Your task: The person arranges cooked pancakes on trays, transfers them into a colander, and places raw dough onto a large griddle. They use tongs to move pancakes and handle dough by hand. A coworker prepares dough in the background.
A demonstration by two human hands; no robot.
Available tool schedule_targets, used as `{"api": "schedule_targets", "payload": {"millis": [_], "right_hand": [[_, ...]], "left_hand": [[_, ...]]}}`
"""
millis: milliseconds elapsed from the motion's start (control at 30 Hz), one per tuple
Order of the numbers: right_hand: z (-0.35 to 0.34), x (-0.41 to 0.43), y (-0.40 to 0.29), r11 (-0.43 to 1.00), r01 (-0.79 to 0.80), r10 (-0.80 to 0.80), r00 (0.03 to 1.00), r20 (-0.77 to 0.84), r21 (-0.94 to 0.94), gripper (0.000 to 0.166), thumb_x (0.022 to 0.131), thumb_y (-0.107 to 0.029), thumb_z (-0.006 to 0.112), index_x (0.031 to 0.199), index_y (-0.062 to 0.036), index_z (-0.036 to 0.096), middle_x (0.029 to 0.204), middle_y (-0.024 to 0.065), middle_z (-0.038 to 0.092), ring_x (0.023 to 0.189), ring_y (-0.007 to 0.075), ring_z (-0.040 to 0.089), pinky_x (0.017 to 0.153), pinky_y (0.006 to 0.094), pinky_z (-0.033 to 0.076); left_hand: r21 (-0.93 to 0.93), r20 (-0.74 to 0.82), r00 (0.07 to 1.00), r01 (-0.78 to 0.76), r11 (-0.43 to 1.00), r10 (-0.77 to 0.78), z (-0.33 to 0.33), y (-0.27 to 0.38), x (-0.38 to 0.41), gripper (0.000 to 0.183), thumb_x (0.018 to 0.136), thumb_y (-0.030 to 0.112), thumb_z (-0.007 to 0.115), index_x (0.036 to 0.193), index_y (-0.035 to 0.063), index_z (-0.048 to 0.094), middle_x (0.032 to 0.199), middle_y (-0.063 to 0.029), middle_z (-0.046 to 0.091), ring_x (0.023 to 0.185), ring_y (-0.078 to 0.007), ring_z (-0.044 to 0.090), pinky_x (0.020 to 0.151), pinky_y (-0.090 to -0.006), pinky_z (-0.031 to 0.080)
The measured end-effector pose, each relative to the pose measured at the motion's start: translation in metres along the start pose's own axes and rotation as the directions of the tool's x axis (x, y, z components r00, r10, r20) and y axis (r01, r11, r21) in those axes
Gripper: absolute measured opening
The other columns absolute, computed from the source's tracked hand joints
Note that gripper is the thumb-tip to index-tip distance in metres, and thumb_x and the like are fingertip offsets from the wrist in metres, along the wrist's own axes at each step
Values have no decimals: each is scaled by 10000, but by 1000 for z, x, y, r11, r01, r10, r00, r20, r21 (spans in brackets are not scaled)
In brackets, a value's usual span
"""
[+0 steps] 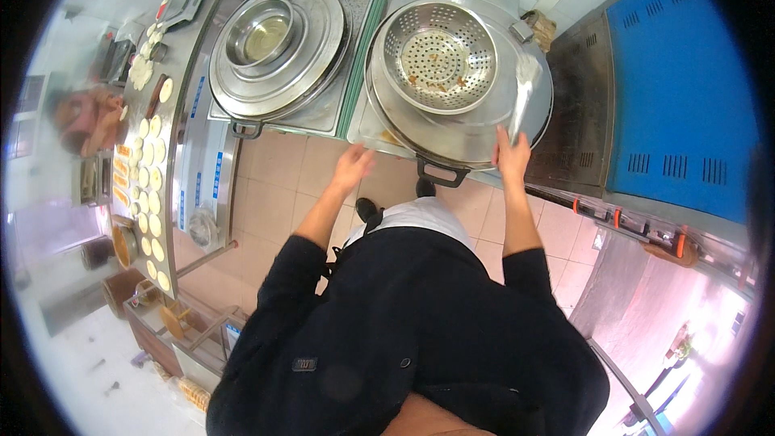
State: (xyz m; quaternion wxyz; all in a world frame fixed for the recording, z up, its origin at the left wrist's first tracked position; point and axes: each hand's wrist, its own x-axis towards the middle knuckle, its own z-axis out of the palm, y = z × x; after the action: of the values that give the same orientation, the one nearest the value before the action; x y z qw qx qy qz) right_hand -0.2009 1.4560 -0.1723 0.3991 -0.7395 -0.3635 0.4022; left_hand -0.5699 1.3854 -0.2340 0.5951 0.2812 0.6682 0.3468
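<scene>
My right hand (pixel 513 154) grips the handle of a pale, long-handled utensil (pixel 524 91), blurred, its wider head pointing away from me. The utensil is over the right side of a large round metal griddle lid (pixel 399 133). Beside it on that lid sits a perforated steel colander (pixel 439 59) with a few brown crumbs inside. A black loop handle (pixel 443 173) juts from the griddle's front edge, between my hands. My left hand (pixel 355 167) holds nothing, its fingers loosely apart, in front of the gap between the two cookers.
To the left, a second round lid (pixel 321 42) carries a steel bowl (pixel 260 33) of yellowish liquid. A steel worktable (pixel 181 97) farther left bears several dough rounds (pixel 155 178); another person (pixel 91 118) is behind it. A blue metal cabinet (pixel 678 85) stands right.
</scene>
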Motion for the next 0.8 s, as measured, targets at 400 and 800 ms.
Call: {"api": "schedule_targets", "payload": {"millis": [400, 800], "right_hand": [[-78, -79, 92, 936, -138, 179, 979, -101, 323, 267, 907, -281, 670, 889, -61, 521, 568, 2, 492, 382, 85, 450, 339, 244, 362], [22, -38, 61, 969, 156, -87, 940, 330, -189, 461, 782, -391, 749, 934, 16, 594, 822, 174, 653, 767, 293, 624, 720, 390, 483]], "left_hand": [[-520, 224, 950, 307, 797, -219, 134, 89, 125, 429, 964, 209, 530, 1344, 52, 407, 1273, -143, 543, 1104, -292, 588, 923, -451, 507], [-778, -89, 975, 58, 626, -202, -17, -8, -70, 458, 951, 163, 480, 1376, 21, 384, 1395, -153, 472, 1291, -299, 456, 1098, -485, 364]]}}
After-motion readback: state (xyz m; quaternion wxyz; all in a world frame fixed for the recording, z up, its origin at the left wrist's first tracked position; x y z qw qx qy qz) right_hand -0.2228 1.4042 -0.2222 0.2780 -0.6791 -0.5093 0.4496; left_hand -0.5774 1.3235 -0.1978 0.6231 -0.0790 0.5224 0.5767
